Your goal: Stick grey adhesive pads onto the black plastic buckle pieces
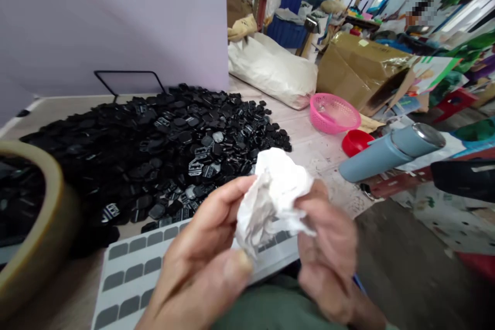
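Note:
Between my two hands is a crumpled white tissue (288,180), held up above the near edge of the table. My left hand (204,247) pinches its left side with thumb and fingers. On the other side my right hand (328,237), a little blurred, grips the tissue with bent fingers. Under my hands lies a white sheet (112,281) with rows of grey rounded shapes, partly covered by the left hand. Just beyond is a large heap of small black plastic pieces (154,139), some with white lettering.
A roll of tape (58,206) stands close at the left. To the right are a blue-grey flask (382,154), a red bowl (355,143) and a pink basket (334,113). Behind them sit a white sack (274,64) and a cardboard box (356,67). A pale panel (116,15) rises behind the heap.

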Demonstrator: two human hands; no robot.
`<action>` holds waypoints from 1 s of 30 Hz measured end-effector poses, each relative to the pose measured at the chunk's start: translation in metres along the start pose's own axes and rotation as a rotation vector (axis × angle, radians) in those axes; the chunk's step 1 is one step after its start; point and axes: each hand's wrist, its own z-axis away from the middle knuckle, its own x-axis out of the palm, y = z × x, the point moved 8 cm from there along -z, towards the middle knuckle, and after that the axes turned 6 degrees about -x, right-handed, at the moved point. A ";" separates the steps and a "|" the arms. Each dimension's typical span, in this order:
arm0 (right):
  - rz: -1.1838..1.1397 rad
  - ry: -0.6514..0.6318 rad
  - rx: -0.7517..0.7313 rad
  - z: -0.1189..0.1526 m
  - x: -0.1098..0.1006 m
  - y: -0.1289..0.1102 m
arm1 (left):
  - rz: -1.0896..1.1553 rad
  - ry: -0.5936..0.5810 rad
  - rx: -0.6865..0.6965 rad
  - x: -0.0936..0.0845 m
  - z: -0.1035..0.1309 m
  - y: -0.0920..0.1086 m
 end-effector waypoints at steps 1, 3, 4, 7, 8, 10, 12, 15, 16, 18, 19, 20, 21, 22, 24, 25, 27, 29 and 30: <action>-0.038 -0.009 -0.064 -0.003 0.002 -0.004 | -0.005 0.001 -0.003 0.003 -0.009 0.003; -0.074 -0.066 -0.201 -0.005 0.008 -0.010 | 0.001 0.044 -0.049 0.003 -0.025 0.002; -0.072 -0.112 -0.253 -0.002 0.013 -0.012 | 0.016 0.087 -0.082 -0.001 -0.030 -0.002; -0.112 -0.096 -0.249 0.010 0.012 0.001 | 0.067 0.210 -0.151 -0.016 -0.036 -0.012; -0.151 -0.010 -0.181 0.014 0.004 0.011 | 0.076 0.232 -0.164 -0.020 -0.036 -0.014; -0.217 0.091 0.038 0.022 -0.004 0.037 | 0.066 0.232 -0.189 -0.023 -0.036 -0.018; -0.265 0.037 0.216 0.027 0.000 0.055 | 0.030 0.197 -0.214 -0.020 -0.037 -0.021; -0.330 -0.094 0.245 0.022 0.011 0.057 | -0.028 0.157 -0.189 -0.015 -0.040 -0.023; -0.336 -0.080 0.215 0.018 0.011 0.055 | -0.044 0.153 -0.173 -0.014 -0.041 -0.023; -0.293 -0.035 0.126 0.014 0.008 0.050 | -0.060 0.160 -0.157 -0.015 -0.042 -0.025; -0.254 -0.032 0.065 0.013 0.007 0.046 | -0.057 0.167 -0.162 -0.017 -0.042 -0.026; -0.212 -0.050 -0.003 0.013 0.008 0.042 | -0.046 0.176 -0.178 -0.018 -0.042 -0.028; -0.174 -0.085 -0.069 0.015 0.009 0.038 | -0.029 0.183 -0.201 -0.020 -0.041 -0.030; -0.141 -0.125 -0.128 0.017 0.011 0.035 | -0.010 0.185 -0.228 -0.021 -0.041 -0.033; -0.094 -0.193 -0.198 0.024 0.013 0.033 | 0.033 0.187 -0.277 -0.022 -0.041 -0.038; -0.075 -0.211 -0.212 0.026 0.013 0.033 | 0.060 0.174 -0.295 -0.022 -0.041 -0.039; -0.042 -0.205 -0.204 0.029 0.012 0.035 | 0.122 0.114 -0.323 -0.016 -0.042 -0.042; -0.016 -0.155 -0.154 0.030 0.009 0.041 | 0.188 0.024 -0.341 -0.008 -0.043 -0.043; -0.013 -0.121 -0.113 0.030 0.007 0.044 | 0.211 -0.024 -0.347 -0.004 -0.043 -0.043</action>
